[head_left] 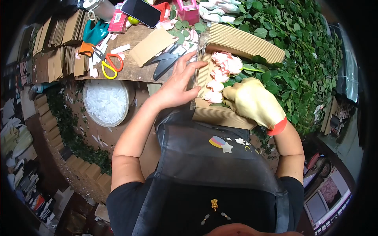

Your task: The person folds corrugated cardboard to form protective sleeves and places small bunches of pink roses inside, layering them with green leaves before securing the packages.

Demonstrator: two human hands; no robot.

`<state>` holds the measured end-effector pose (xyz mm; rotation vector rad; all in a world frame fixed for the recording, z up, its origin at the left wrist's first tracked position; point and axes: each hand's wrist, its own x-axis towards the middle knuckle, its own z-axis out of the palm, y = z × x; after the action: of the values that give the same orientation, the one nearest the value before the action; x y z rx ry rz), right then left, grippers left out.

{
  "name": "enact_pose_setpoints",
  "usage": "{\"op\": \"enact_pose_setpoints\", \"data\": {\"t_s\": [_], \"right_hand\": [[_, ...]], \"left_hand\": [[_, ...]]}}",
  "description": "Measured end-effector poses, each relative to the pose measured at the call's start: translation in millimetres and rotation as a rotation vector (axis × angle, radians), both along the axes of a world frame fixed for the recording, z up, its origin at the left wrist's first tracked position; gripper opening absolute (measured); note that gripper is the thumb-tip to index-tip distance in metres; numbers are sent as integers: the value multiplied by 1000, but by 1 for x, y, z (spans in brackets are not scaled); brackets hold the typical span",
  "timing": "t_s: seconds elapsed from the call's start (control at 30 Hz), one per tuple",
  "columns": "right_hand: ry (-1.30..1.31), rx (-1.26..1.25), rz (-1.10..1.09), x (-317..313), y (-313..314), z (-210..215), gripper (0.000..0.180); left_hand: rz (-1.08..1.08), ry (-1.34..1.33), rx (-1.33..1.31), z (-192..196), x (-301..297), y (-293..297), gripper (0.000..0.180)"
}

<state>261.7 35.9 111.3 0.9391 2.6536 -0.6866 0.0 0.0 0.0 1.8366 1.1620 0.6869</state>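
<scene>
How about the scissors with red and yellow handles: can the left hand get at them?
Likely yes: the left hand looks open, and the scissors lie with handles uncovered.

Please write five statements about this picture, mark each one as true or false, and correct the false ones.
1. The right hand wears a pale yellow glove with a red-orange cuff. True.
2. The left hand is gloved too. False: the left hand is bare.
3. Pink flowers lie on corrugated cardboard. True.
4. The scissors with red and yellow handles lie among the green leaves. False: the scissors lie on the wooden table, to the left of the left hand.
5. The round white tub is filled with leaves. False: it holds many small white pieces.
</scene>
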Motion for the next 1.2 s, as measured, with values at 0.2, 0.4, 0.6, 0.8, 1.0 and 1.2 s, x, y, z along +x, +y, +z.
{"op": "enact_pose_setpoints", "data": {"t_s": [0.2, 0.4, 0.6, 0.8, 1.0, 1.2], "right_hand": [[87, 22, -91, 8, -2, 7, 23], [102, 51, -6, -2, -2, 3, 6], [-10, 0, 29, -2, 2, 1, 7], [59, 180, -213, 5, -6, 26, 21], [75, 355, -72, 0, -10, -13, 8], [-7, 387, -13, 6, -16, -5, 11]], "left_hand": [[-73, -163, -96, -2, 8, 7, 83], [-123, -59, -79, 2, 12, 8, 84], [-19, 27, -90, 10, 38, 8, 89], [-20, 70, -140, 19, 43, 5, 94], [-12, 99, -96, 22, 40, 10, 88], [147, 42, 19, 9, 50, 4, 74]]}}
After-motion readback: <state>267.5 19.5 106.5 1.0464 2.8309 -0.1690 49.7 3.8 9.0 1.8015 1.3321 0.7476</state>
